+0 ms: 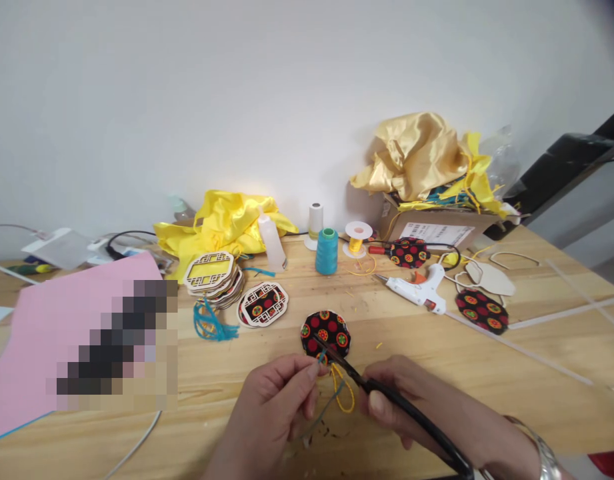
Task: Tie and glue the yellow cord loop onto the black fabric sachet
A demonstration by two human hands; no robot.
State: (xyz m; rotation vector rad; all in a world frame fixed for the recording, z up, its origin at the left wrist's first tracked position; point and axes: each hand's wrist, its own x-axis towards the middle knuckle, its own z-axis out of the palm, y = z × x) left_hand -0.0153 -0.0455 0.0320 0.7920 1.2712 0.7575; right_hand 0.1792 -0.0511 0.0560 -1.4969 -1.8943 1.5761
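Note:
A thin teal cord (331, 403) is pinched between the thumb and fingers of my left hand (277, 397), its short end sticking up by the fingertips. My right hand (404, 390) grips black-handled scissors (417, 416), whose blades point up and left beside that short end. I cannot tell whether the blades touch it. Just beyond lies a rounded black fabric piece (327, 327) with red and orange flower patterns, partly covered by the blades and left fingertips. A yellow cord loop (345, 403) hangs below its near edge, between my hands.
Behind stand a teal thread cone (327, 252), a white spool (316, 219) and a glue bottle (272, 241). Stacked wooden frames (211, 272) and a teal tassel (211, 321) lie left. A white glue gun (419, 288) and a fabric-filled cardboard box (394, 227) are right.

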